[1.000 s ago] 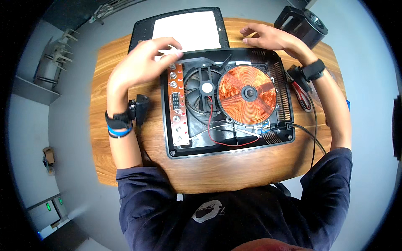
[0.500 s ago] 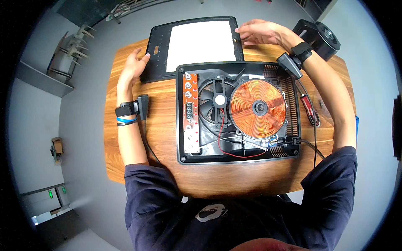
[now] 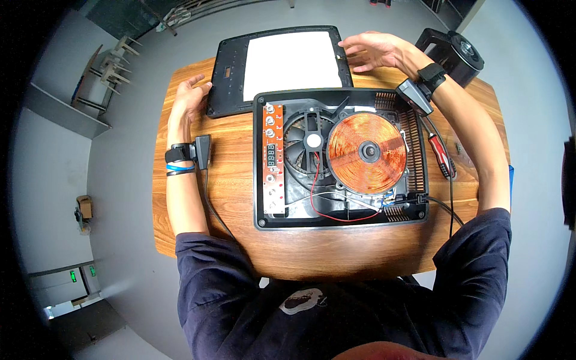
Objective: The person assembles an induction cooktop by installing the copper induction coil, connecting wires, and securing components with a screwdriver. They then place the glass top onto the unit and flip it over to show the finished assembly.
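An opened induction cooker base (image 3: 414,219) lies in front of me. It shows a round copper coil (image 3: 384,171), a black fan (image 3: 294,153), a red control board (image 3: 274,192) with a small display, and loose wires. Behind it lies the cooker's black top cover (image 3: 231,90), inner side up, with a white sheet (image 3: 291,66) on it. By the cover's left edge is my left hand (image 3: 189,101), open, thumb close to the rim. Past the right edge my right hand (image 3: 378,51) is open with fingers spread, fingertips at or just off the rim.
On the wooden table (image 3: 336,255), a black jug-like container (image 3: 456,60) stands at the far right. A red-and-black handled tool (image 3: 442,155) lies right of the base, near my forearm. Cables run from both wrist devices, and a black cord (image 3: 444,207) leaves the base's right side.
Both hands have loosened at the cover's sides, the fingers spreading a little more. Cover and base look nearly unmoved; the whole view has shifted slightly.
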Demonstrator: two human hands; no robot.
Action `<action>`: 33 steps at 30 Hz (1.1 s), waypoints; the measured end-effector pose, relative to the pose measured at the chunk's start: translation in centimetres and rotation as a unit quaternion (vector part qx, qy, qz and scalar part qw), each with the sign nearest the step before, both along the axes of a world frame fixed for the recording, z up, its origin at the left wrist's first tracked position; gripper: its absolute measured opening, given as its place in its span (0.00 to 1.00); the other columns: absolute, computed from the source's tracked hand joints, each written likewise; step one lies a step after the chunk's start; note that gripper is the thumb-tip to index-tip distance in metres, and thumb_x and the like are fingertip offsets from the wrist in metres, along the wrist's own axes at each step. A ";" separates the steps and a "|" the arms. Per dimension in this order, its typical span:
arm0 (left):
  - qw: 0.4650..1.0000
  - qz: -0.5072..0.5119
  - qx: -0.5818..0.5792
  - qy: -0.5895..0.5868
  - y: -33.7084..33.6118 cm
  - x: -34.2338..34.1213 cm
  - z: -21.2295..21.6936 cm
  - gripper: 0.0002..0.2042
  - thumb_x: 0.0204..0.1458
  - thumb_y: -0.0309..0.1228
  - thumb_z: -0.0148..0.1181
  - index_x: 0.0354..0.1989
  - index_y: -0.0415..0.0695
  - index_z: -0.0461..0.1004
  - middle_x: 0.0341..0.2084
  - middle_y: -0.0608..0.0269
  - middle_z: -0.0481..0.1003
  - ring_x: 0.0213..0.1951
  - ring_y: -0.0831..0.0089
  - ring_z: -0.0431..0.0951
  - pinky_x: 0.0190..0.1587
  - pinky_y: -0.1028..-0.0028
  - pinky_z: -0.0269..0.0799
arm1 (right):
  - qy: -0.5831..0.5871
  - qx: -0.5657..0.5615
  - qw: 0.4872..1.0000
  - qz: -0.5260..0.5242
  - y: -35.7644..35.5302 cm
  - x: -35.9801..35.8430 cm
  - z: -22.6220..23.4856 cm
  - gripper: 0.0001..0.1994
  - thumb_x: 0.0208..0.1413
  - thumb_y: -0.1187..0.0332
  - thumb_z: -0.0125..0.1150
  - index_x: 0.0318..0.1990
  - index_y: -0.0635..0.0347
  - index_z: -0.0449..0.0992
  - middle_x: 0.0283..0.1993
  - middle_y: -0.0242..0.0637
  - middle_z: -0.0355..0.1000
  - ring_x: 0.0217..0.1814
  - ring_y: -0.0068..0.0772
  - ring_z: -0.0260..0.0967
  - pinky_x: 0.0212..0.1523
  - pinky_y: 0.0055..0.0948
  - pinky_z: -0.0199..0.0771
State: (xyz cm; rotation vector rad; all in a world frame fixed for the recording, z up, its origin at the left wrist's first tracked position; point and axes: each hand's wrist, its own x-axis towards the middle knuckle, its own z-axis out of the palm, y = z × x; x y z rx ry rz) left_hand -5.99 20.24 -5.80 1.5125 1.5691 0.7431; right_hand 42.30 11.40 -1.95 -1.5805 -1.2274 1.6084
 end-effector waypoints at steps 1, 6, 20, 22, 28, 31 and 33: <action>0.998 -0.011 -0.022 -0.061 0.4 -0.1 -0.2 0.26 0.72 0.26 0.61 0.77 0.31 0.68 0.55 0.41 0.84 0.55 0.58 0.86 0.58 0.60 0.84 | 0.003 -0.002 1.000 -0.006 0.1 -0.1 0.0 0.26 0.68 0.56 0.73 0.69 0.56 0.78 0.76 0.49 0.66 0.76 0.49 0.66 0.71 0.48 0.79; 0.996 -0.022 -0.071 -0.055 2.4 0.8 -1.4 0.14 0.76 0.25 0.53 0.62 0.31 0.78 0.49 0.53 0.85 0.47 0.68 0.86 0.54 0.69 0.84 | 0.041 0.006 0.999 -0.015 0.7 -0.1 -0.6 0.28 0.65 0.54 0.76 0.68 0.56 0.79 0.74 0.51 0.66 0.76 0.51 0.65 0.71 0.50 0.78; 0.956 -0.051 0.121 -0.263 0.9 2.7 1.9 0.20 0.74 0.22 0.54 0.72 0.33 0.73 0.57 0.57 0.85 0.54 0.71 0.85 0.62 0.70 0.80 | 0.034 0.107 0.989 -0.098 2.1 2.2 0.8 0.17 0.66 0.62 0.78 0.56 0.57 0.82 0.61 0.38 0.74 0.68 0.45 0.71 0.66 0.40 0.86; 0.947 -0.072 0.159 -0.269 -0.1 3.4 2.9 0.20 0.76 0.25 0.54 0.73 0.34 0.71 0.58 0.56 0.84 0.56 0.72 0.85 0.65 0.69 0.79 | -0.001 0.140 0.985 -0.099 2.2 3.5 0.6 0.15 0.69 0.63 0.74 0.57 0.58 0.81 0.59 0.36 0.74 0.66 0.40 0.73 0.66 0.35 0.87; 0.919 -0.159 0.253 -0.256 -2.4 3.0 4.8 0.21 0.76 0.20 0.54 0.75 0.38 0.65 0.62 0.54 0.82 0.61 0.74 0.82 0.67 0.70 0.77 | -0.158 0.285 0.945 -0.027 -2.2 7.0 1.2 0.18 0.79 0.59 0.62 0.65 0.63 0.76 0.60 0.36 0.78 0.56 0.27 0.81 0.64 0.28 0.87; 0.903 -0.211 0.293 -0.233 -2.9 1.3 4.5 0.21 0.74 0.19 0.58 0.73 0.38 0.66 0.61 0.55 0.82 0.61 0.74 0.81 0.67 0.71 0.77 | -0.279 0.374 0.884 -0.011 -7.1 4.3 3.7 0.17 0.77 0.58 0.65 0.56 0.66 0.77 0.49 0.41 0.82 0.52 0.30 0.82 0.56 0.32 0.86; 0.890 -0.245 0.322 -0.210 -3.0 1.7 4.1 0.21 0.73 0.19 0.60 0.72 0.39 0.66 0.60 0.56 0.82 0.61 0.74 0.81 0.67 0.71 0.76 | -0.373 0.386 0.842 -0.050 -9.4 5.7 3.5 0.19 0.75 0.56 0.69 0.44 0.68 0.78 0.39 0.46 0.84 0.39 0.34 0.83 0.43 0.35 0.84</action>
